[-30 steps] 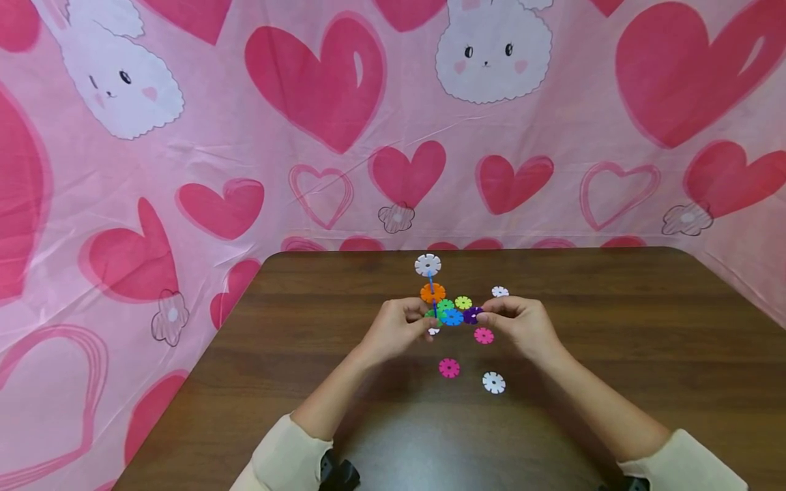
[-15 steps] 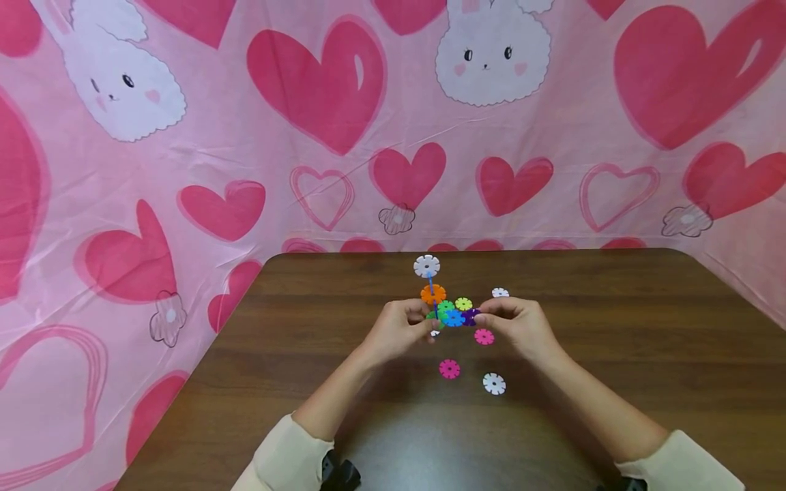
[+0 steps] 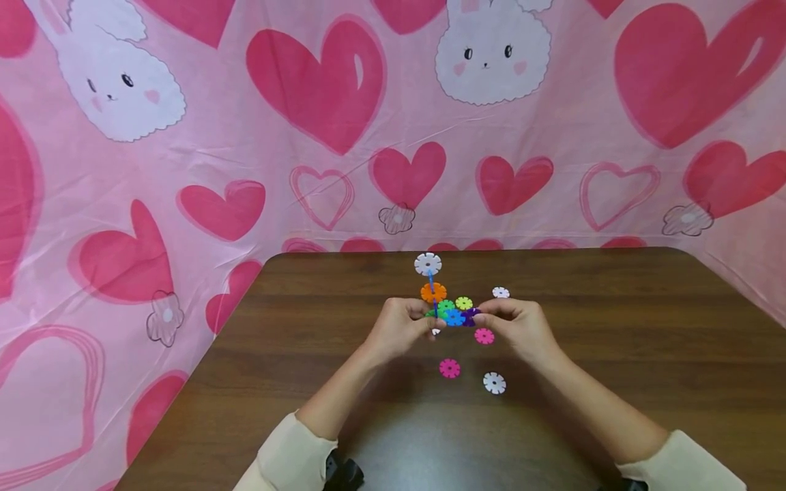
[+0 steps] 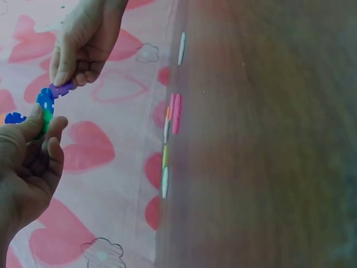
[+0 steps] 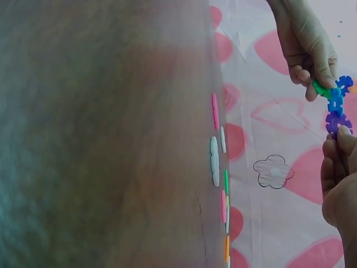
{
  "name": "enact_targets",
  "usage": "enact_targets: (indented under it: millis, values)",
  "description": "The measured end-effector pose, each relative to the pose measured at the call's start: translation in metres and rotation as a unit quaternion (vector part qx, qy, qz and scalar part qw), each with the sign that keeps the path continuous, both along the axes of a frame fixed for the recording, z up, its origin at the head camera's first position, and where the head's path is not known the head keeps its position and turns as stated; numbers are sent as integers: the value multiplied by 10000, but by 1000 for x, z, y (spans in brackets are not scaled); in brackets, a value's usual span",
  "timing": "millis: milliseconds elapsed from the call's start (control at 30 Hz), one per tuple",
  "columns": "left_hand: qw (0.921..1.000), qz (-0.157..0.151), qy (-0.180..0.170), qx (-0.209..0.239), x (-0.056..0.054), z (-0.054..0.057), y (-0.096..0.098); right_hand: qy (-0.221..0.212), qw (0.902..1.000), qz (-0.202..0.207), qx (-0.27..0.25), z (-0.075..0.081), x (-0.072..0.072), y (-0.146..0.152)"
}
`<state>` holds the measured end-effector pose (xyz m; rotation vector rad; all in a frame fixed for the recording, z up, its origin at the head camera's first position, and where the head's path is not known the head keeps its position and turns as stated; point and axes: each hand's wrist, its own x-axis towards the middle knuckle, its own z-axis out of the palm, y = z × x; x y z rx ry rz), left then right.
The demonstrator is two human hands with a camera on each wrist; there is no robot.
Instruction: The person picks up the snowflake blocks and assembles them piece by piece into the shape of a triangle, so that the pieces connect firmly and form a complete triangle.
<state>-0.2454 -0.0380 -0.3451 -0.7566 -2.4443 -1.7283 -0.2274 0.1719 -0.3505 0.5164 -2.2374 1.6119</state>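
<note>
Notched plastic snowflake discs are joined in a piece held off the table between both hands. My left hand [image 3: 399, 327] pinches a green disc [image 5: 322, 88] with thumb and fingers. My right hand [image 3: 520, 329] pinches a purple disc [image 5: 338, 121], whose edge meets a light blue disc [image 3: 454, 317] beside the green one. A dark blue disc [image 5: 345, 83], seen edge-on in the head view, rises from the green end. An orange disc [image 3: 433, 292] and a white disc [image 3: 428, 264] line up beyond it. My left fingers partly hide the green disc in the head view.
Loose discs lie on the brown wooden table [image 3: 583, 423]: a pink disc [image 3: 449, 368] and a white disc [image 3: 494, 382] nearer me, another pink disc [image 3: 484, 336] under my right hand, and a yellow disc [image 3: 463, 303] farther back. A pink heart-print cloth [image 3: 417, 123] hangs behind.
The purple disc has turned more edge-on and sits closer against the light blue disc. Both hands keep their grip and have barely shifted.
</note>
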Motion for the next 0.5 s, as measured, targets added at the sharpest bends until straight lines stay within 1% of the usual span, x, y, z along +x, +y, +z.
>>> enact_targets:
  millis: [133,200,267,333,400,500]
  values:
    - [10000,-37,54,48,0,0,2,263,9993,-10,262,2,0,0]
    - [10000,-69,17,36,0,0,2,351,9987,86,362,5,-1,1]
    - [9999,-144,-1,23,-1,0,2,348,9983,229,404,7,-2,3]
    - [9998,-178,42,1,-2,0,2,279,9977,433,432,8,-4,4]
    - [9997,-196,133,-46,-3,-1,0,100,9973,591,426,8,-6,6]
    - [9995,-141,258,-101,-4,0,-3,-131,9959,772,461,6,-11,9]
